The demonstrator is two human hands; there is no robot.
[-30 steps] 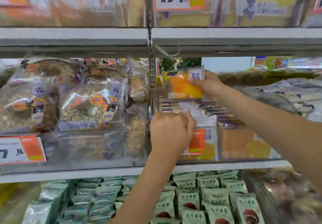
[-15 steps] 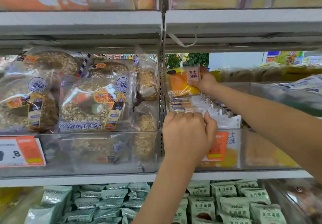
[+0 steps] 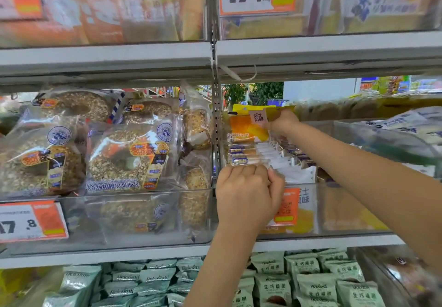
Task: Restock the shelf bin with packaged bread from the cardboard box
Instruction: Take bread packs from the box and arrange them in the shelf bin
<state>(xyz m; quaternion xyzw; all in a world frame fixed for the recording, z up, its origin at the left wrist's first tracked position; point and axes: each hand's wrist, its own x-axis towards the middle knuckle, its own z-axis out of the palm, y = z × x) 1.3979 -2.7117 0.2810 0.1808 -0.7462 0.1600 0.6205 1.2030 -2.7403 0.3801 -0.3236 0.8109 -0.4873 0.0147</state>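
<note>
On the store shelf (image 3: 334, 50), the right hand (image 3: 283, 121) pinches a bread pack (image 3: 248, 127) at 12 o'clock of the bin (image 3: 346, 208); the left hand (image 3: 248, 194) grips the front packs (image 3: 244, 155). Next move is likely to slide it in.

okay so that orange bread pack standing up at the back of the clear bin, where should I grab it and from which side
Pinch the top edge of the orange bread pack, coming from above and the right, as the right hand does now. It stands upright, its top free above the packed row; the shelf upright blocks the left.
</note>
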